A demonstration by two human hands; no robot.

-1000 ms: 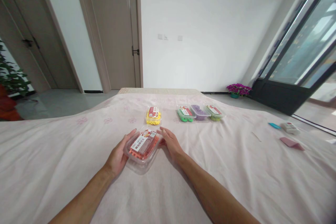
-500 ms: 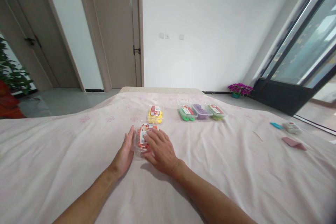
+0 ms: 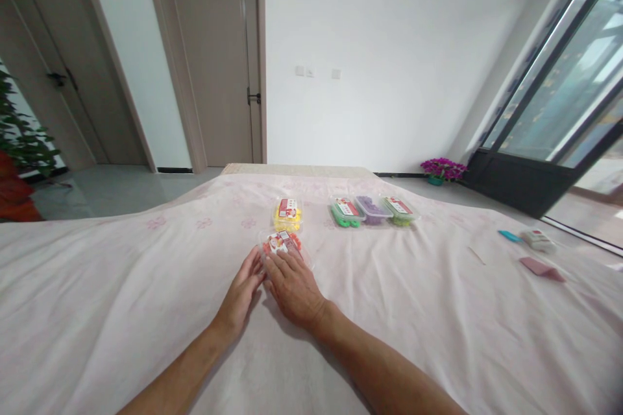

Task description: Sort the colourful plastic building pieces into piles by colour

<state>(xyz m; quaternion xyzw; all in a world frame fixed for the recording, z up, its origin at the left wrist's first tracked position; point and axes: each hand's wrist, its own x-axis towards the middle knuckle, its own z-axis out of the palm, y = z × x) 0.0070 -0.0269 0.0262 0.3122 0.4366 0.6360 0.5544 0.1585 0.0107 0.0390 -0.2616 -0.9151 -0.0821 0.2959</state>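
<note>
A clear plastic box with a printed label and orange-red pieces inside lies turned at an angle on the pink floral cloth. My right hand rests flat over its lid, fingers stretched out, covering the box's near part. At the box's near left corner, my left hand holds the edge with bent fingers; the fingertips are partly hidden. Just beyond stands a similar box of yellow pieces, very near or touching the orange-red one; I cannot tell which.
To the right stand a box with green pieces, one with purple pieces and one with yellow-green pieces, side by side. Farther right lie a blue item, a white pack, a pink cloth piece and a thin stick.
The box of orange-red pieces has moved forward and right toward the yellow one and turned askew. My left hand has gone from flat along its side to bent fingers at its corner.
</note>
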